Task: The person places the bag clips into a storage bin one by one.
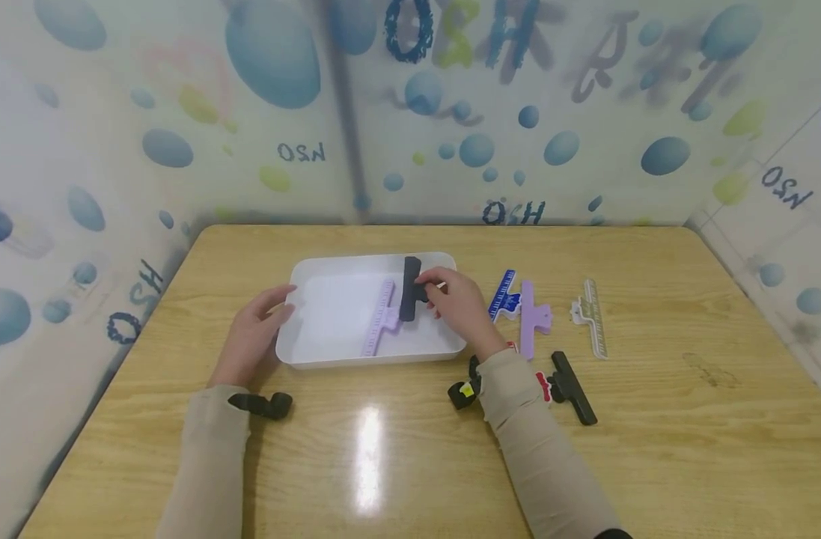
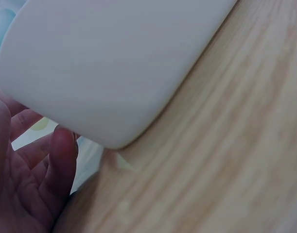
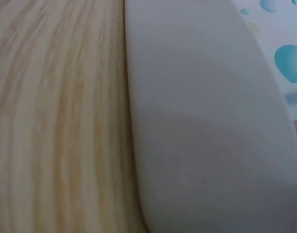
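A white tray (image 1: pixel 329 299) lies on the table, with a light purple clip (image 1: pixel 382 318) with ruler marks inside it. My right hand (image 1: pixel 459 298) reaches over the tray's right side and pinches a black clip (image 1: pixel 410 288) by its handle, its long bar close beside the purple clip. At the tray's left end, my left hand (image 1: pixel 254 327) touches the rim with its fingertips and thumb. In the left wrist view, the left hand (image 2: pixel 31 165) is against the outside of the tray's corner (image 2: pixel 104 97). The tray's outer wall (image 3: pixel 211 121) fills most of the right wrist view.
Right of the tray lie a blue clip (image 1: pixel 503 296), a purple clip (image 1: pixel 527 320), a clear-and-white clip (image 1: pixel 593 318) and another black clip (image 1: pixel 573 389). A red-and-white piece (image 1: pixel 543 387) shows partly behind the right sleeve. A patterned wall (image 1: pixel 410 150) borders the wooden table (image 1: pixel 686 449).
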`<act>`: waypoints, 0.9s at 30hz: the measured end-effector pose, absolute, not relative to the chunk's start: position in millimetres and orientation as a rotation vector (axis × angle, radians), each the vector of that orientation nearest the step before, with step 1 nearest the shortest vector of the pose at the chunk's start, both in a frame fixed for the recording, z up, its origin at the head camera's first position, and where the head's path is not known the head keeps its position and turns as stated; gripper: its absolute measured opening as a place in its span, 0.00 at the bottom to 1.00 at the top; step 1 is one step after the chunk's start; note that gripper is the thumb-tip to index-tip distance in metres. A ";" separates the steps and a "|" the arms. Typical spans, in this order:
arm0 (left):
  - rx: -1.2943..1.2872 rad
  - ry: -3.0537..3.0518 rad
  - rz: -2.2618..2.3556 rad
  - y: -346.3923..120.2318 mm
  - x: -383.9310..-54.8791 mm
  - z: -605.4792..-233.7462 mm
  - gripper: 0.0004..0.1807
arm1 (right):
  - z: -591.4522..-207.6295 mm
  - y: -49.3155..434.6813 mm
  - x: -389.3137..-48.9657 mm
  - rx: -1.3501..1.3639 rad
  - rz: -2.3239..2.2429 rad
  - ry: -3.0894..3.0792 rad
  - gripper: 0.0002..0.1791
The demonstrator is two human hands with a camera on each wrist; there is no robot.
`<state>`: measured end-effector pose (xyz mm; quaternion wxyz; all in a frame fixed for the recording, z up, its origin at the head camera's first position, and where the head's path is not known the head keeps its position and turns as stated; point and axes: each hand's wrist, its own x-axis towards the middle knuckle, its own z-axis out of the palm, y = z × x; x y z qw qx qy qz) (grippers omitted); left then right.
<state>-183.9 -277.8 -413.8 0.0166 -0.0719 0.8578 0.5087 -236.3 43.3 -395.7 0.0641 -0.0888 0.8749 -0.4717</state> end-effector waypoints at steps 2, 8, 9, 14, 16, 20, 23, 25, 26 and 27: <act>-0.220 2.668 1.579 -277.8 -184.2 -413.6 0.25 | -396.4 42.6 -236.2 -0.267 -1.384 2.664 0.10; -0.226 2.657 1.585 -277.6 -184.7 -413.9 0.24 | -395.4 39.3 -233.7 -0.260 -1.264 2.732 0.10; -0.228 2.656 1.585 -277.7 -184.7 -413.9 0.24 | -395.4 38.6 -233.7 -0.261 -1.248 2.743 0.10; -0.231 2.661 1.560 -278.0 -184.3 -413.6 0.23 | -395.5 36.2 -233.1 -0.310 -1.115 2.823 0.10; -0.231 2.658 1.555 -278.0 -184.1 -413.3 0.23 | -395.0 35.5 -232.4 -0.338 -1.049 2.852 0.10; -0.239 2.650 1.553 -278.0 -183.8 -412.6 0.24 | -392.6 33.5 -230.7 -0.405 -0.936 2.873 0.10; -0.244 2.647 1.558 -277.6 -183.8 -412.5 0.23 | -390.8 31.8 -229.7 -0.440 -0.860 2.874 0.10; -0.247 2.647 1.558 -277.6 -183.8 -412.4 0.23 | -390.3 31.1 -229.1 -0.441 -0.829 2.869 0.10; -0.247 2.646 1.559 -277.6 -183.8 -412.4 0.23 | -390.3 30.8 -229.0 -0.441 -0.822 2.868 0.10; -0.247 2.644 1.561 -277.5 -183.8 -412.3 0.23 | -390.4 30.6 -228.9 -0.441 -0.817 2.865 0.10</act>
